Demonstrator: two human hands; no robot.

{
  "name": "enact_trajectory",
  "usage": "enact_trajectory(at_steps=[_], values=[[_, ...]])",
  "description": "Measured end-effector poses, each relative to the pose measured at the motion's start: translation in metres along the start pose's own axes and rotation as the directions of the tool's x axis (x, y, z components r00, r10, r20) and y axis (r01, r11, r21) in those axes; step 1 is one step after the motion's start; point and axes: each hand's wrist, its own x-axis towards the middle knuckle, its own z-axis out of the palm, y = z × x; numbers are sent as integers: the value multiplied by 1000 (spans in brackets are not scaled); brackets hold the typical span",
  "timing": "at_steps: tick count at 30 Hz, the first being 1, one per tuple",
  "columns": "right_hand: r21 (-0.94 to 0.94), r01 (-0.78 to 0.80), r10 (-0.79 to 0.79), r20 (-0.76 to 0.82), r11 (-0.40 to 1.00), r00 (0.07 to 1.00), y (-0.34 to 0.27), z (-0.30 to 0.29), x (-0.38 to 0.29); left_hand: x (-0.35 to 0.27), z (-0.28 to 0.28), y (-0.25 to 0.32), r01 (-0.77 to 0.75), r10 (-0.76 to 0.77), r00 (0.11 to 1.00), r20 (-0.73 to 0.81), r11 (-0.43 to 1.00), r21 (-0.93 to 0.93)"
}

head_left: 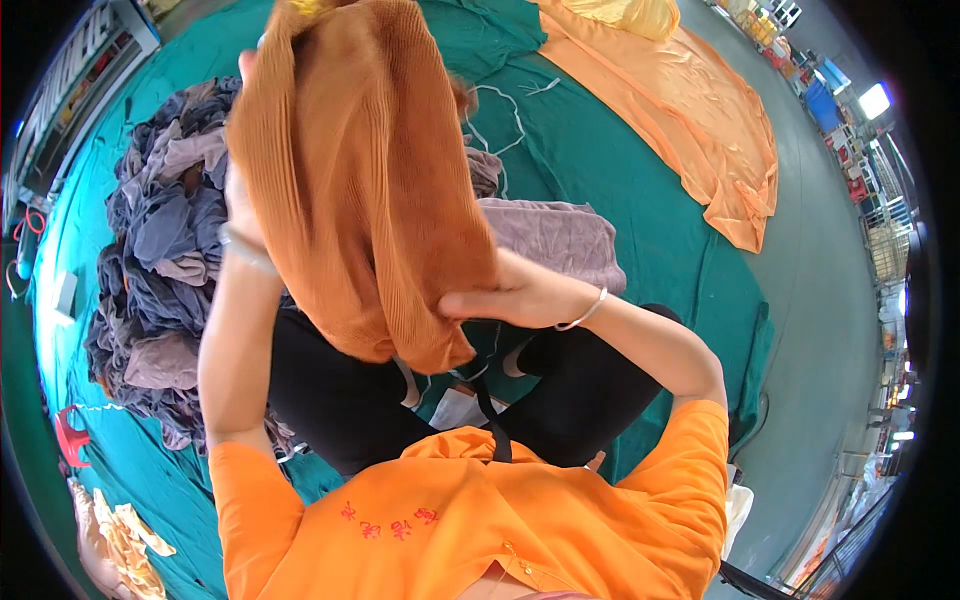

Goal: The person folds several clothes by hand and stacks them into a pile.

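Note:
A brown-orange cloth with ribbed texture hangs in loose folds in front of me, raised between both hands. My left hand holds its left side; most of the fingers are hidden behind the fabric. Gripping the lower right edge is my right hand, thumb on the near face. Behind the cloth, a folded mauve-grey towel lies on the green ground sheet. To the left rises a heap of crumpled dark grey and mauve cloths.
An orange sheet is spread at the far right, with a yellow cloth on it. White cord lies on the green sheet. A red plastic stool and cream cloths are at lower left. Crates and shelves line the right.

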Motion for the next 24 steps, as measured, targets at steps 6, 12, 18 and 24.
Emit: enact_trajectory(at_steps=[6,12,18,24], values=[[65,38,-6,-439,997,899,-40,-31,-27,-40,-65,-57,3,127,965,-228,869,495],[113,356,-144,-772,928,619,-49,-43,-95,-37,-14,-13,273,-172,952,-253,849,452],[-156,473,-381,-819,867,429,-69,-61,-142,-13,10,25,70,11,991,-132,805,589],[-452,117,-467,-844,884,265,-78,-135,-132,56,7,21,-191,316,948,44,452,871]])
